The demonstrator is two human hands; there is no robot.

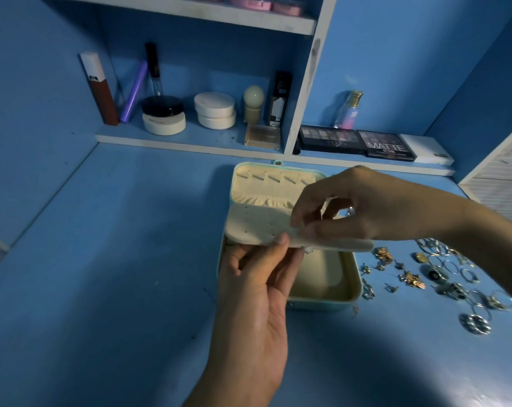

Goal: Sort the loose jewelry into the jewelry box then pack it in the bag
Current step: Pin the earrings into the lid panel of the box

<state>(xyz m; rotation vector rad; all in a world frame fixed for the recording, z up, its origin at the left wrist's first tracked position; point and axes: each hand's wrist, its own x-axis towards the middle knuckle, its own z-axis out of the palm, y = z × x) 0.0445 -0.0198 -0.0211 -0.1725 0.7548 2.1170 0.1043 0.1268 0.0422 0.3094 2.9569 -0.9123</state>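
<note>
1. The left hand reaches up from below and pinches the near edge of the cream flap. The thumb lies on top and the curled fingers are underneath.
2. The right hand hovers over the flap with its fingers bent close together and their tips touching the flap's top. A small shiny piece glints in the gap of the hand. I cannot tell whether the fingers pinch it.
3. The flap is dotted with small holes and is held lifted, roughly level, above the bottom of the jewelry box.
4. The box lies open on the blue desk. Its bottom compartment shows a cream lining. Its lid lies back, with a row of hooks and a gathered pocket.
5. The loose jewelry, rings and earrings in gold and silver, is spread on the desk just right of the box.
6. Behind it, a shelf holds jars and tubes, with makeup palettes beside them.
</note>
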